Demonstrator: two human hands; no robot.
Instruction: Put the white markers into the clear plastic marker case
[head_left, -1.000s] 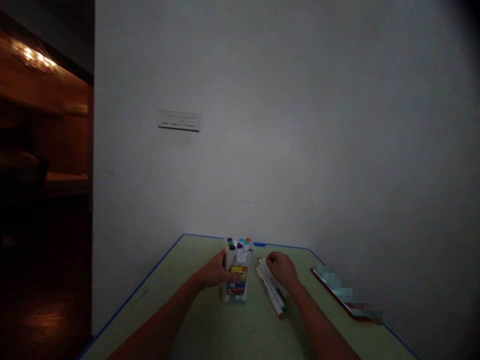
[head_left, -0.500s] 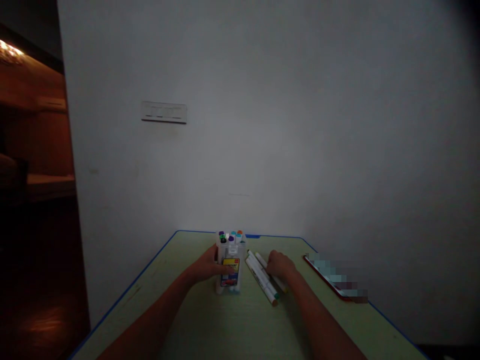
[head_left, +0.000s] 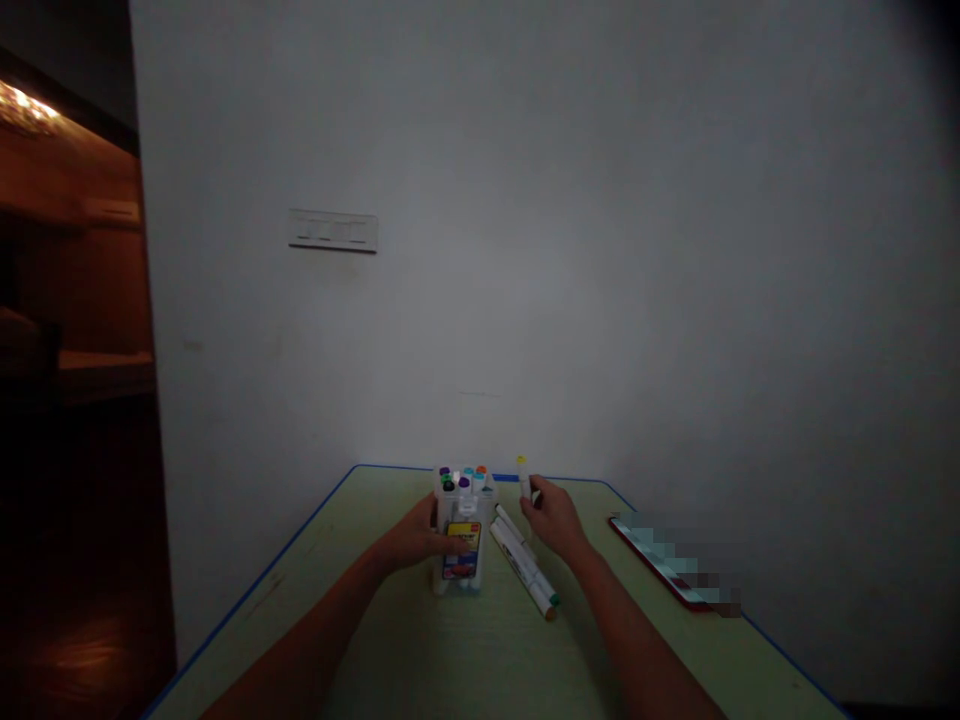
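Note:
A clear plastic case (head_left: 459,585) stands upright on the table, with several markers in it, their purple, green, black, blue and orange ends at the top. My left hand (head_left: 411,537) grips it from the left, thumb across the yellow and blue label. In my right hand (head_left: 553,515) is a white marker with a yellow end (head_left: 523,478), held upright just above the table, right of the case. Between case and right hand, a white marker with an orange-brown end (head_left: 521,570) and one with a green end (head_left: 534,562) lie side by side.
The pale green table (head_left: 390,660) has a blue edge. A phone-like object with a red rim (head_left: 652,560) lies at its right side. Behind the table rises a grey wall with a switch panel (head_left: 333,231). A dark doorway is at the left.
The yellow-ended marker has been lifted off the table by my right hand and turned upright, its yellow end now on top. My left hand still holds the case.

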